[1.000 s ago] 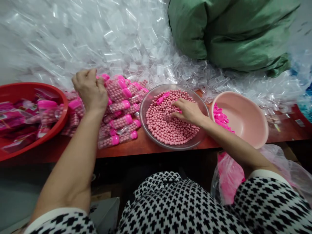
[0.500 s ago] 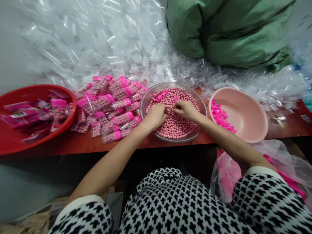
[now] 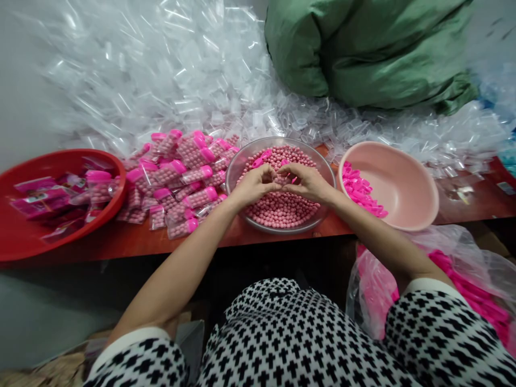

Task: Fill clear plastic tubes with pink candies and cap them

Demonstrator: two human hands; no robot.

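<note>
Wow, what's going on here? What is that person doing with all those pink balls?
A person is working at a clear bowl full of pink balls. Their left hand and right hand are close together just above the balls. To the left lies a heap of pink-capped clear tubes filled with balls. To the right, a pink basin holds bright pink caps.

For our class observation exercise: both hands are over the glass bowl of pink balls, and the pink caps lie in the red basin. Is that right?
No: the head view shows the pink caps in the pale pink basin, not the red basin. The left hand and right hand are over the glass bowl of pink balls, as stated.
</note>
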